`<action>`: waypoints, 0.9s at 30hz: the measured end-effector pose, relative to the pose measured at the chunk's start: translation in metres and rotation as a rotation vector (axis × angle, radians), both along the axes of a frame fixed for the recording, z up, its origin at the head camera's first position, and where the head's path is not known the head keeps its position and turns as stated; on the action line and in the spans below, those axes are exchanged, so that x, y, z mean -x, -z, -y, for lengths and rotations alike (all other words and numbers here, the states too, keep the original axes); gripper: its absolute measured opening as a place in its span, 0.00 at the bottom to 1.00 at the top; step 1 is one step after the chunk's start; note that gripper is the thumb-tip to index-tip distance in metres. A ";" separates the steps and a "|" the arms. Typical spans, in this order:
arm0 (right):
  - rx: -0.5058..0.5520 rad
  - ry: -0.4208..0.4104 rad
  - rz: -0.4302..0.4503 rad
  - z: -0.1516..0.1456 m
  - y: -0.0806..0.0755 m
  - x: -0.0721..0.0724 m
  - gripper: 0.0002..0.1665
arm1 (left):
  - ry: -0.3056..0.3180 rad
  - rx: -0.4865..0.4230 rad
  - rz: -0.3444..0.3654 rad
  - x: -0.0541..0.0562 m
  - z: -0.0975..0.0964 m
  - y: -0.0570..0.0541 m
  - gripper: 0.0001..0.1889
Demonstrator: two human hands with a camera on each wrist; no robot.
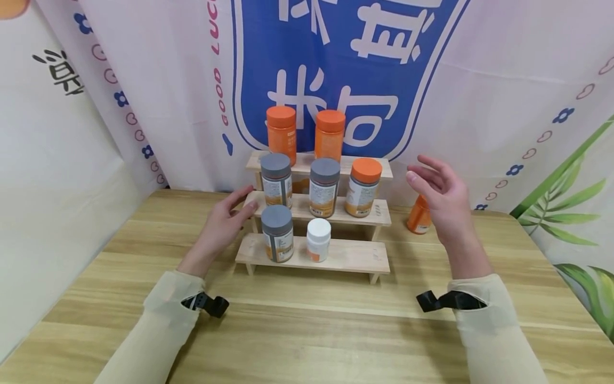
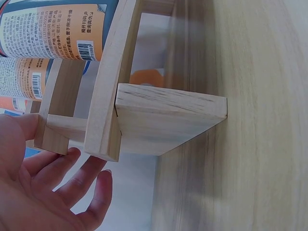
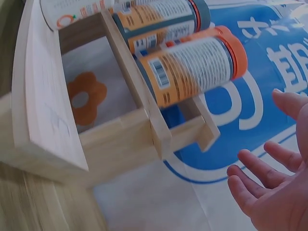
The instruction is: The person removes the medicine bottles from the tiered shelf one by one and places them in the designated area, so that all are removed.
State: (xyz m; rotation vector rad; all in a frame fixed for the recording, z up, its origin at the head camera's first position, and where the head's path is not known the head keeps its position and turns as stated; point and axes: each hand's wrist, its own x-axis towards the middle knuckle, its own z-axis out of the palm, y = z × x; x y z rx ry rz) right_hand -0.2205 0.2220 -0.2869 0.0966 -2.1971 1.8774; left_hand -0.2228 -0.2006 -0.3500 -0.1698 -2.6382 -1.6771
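A three-tier wooden display stand point(image 1: 352, 256) holds several supplement bottles. My left hand point(image 1: 224, 223) is at its left end, with the middle board's end point(image 2: 52, 137) between thumb and fingers. To the right of the stand, my right hand point(image 1: 443, 205) is raised with fingers spread and nothing in it. Partly hidden behind that hand, an orange bottle point(image 1: 419, 217) stands on the table. Two orange bottles point(image 1: 282, 138) are on the top tier. The middle tier bears two grey-capped bottles point(image 1: 323, 194) and an orange-capped one point(image 1: 363, 192). Below stand a grey-capped bottle point(image 1: 278, 234) and a white bottle point(image 1: 318, 242).
The stand is on a wood-grain table point(image 1: 297, 336), close to its back edge. Behind hangs a printed curtain point(image 1: 182, 106) with a blue sign. A black strap with a small camera point(image 1: 211, 304) is on each wrist.
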 end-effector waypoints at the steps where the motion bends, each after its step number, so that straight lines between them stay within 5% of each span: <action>1: 0.002 -0.009 -0.007 0.002 -0.001 0.000 0.34 | -0.001 0.002 -0.004 0.000 0.000 0.000 0.34; 8: 0.004 -0.065 -0.039 0.018 -0.007 -0.001 0.33 | 0.004 -0.009 -0.001 -0.001 0.001 0.001 0.34; 27: -0.252 -0.154 -0.060 0.059 -0.056 0.018 0.39 | -0.002 0.012 -0.005 -0.001 0.000 0.000 0.33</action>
